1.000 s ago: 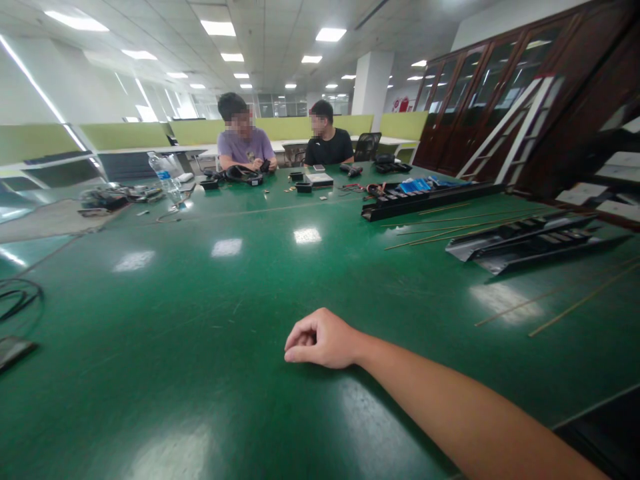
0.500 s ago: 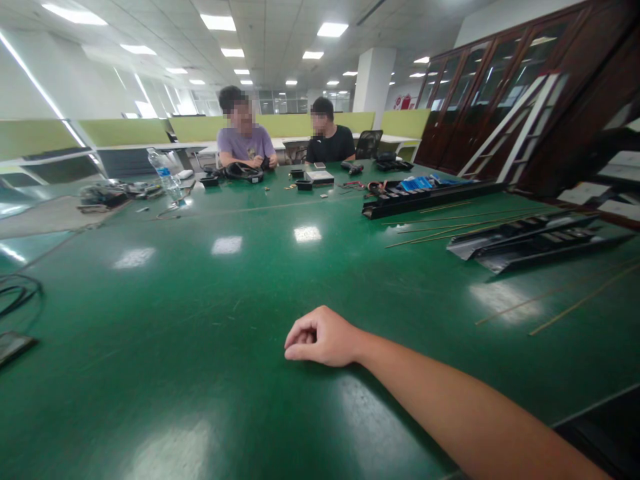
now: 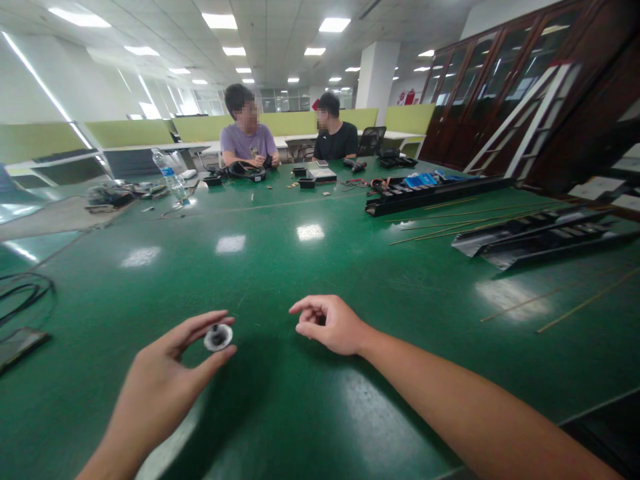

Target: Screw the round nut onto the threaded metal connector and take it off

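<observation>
My left hand [image 3: 173, 373] has come in at the lower left and pinches a small round piece with a white rim and dark centre [image 3: 218, 337] between thumb and fingers. It is held above the green tabletop [image 3: 270, 400]; its exact kind is unclear. To the right, my right hand [image 3: 333, 325] is close over the table with the index finger pointing left and the thumb apart from it. The other fingers are curled, and nothing shows between them. A gap of bare green surface separates the two hands.
Black metal channels [image 3: 545, 237] and thin rods [image 3: 445, 230] lie at the right. Two people sit across the table, near a power drill [image 3: 355, 165] and small black boxes. A water bottle [image 3: 169, 175] stands back left; a black cable [image 3: 23, 300] lies at the left edge.
My left hand has entered from the lower left with the round piece. My right index finger has stretched out, and that hand has shifted slightly up and right.
</observation>
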`<state>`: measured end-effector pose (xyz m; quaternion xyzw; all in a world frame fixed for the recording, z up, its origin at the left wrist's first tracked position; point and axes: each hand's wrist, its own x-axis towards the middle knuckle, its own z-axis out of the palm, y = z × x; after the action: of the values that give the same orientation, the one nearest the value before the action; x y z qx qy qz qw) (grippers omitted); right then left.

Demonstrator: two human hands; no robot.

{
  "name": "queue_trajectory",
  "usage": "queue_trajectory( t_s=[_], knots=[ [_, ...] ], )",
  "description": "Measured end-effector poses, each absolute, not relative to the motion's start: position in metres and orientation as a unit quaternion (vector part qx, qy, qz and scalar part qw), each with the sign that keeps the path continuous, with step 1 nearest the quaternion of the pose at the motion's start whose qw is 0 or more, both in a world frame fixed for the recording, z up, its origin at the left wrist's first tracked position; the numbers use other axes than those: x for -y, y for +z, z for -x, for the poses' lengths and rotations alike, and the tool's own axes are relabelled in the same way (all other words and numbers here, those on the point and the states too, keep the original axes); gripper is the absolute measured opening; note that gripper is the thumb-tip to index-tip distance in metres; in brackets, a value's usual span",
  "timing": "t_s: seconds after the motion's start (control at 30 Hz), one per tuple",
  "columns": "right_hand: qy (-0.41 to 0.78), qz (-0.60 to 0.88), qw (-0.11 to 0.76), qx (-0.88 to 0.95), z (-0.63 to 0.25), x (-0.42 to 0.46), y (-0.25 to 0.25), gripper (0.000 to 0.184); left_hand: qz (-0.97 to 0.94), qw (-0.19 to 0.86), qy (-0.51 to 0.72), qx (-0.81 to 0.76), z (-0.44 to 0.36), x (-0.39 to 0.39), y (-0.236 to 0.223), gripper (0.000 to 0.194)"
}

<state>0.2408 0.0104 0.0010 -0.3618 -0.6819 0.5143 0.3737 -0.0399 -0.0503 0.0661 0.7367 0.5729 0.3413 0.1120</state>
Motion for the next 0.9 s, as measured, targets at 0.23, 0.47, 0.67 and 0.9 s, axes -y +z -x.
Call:
queue_trajectory(
  t_s=[0.23, 0.47, 0.67, 0.9],
  knots=[
    [0.456, 0.412, 0.392, 0.685, -0.241, -0.016, -0.005, 0.04, -0.801, 0.183, 0.309, -0.479, -0.03, 0.006, 0.035, 0.031],
    [0.399, 0.411, 0.365, 0.734, -0.241, -0.012, -0.006, 0.043, -0.829, 0.162, 0.284, -0.453, -0.015, 0.002, 0.004, 0.039],
    [0.371, 0.422, 0.341, 0.754, -0.241, -0.008, 0.001, 0.035, -0.795, 0.182, 0.3, -0.495, -0.021, 0.006, 0.008, 0.026],
    [0.341, 0.414, 0.334, 0.775, -0.24, -0.006, 0.006, 0.029, -0.802, 0.207, 0.287, -0.482, -0.022, 0.011, 0.009, 0.023]
  ],
)
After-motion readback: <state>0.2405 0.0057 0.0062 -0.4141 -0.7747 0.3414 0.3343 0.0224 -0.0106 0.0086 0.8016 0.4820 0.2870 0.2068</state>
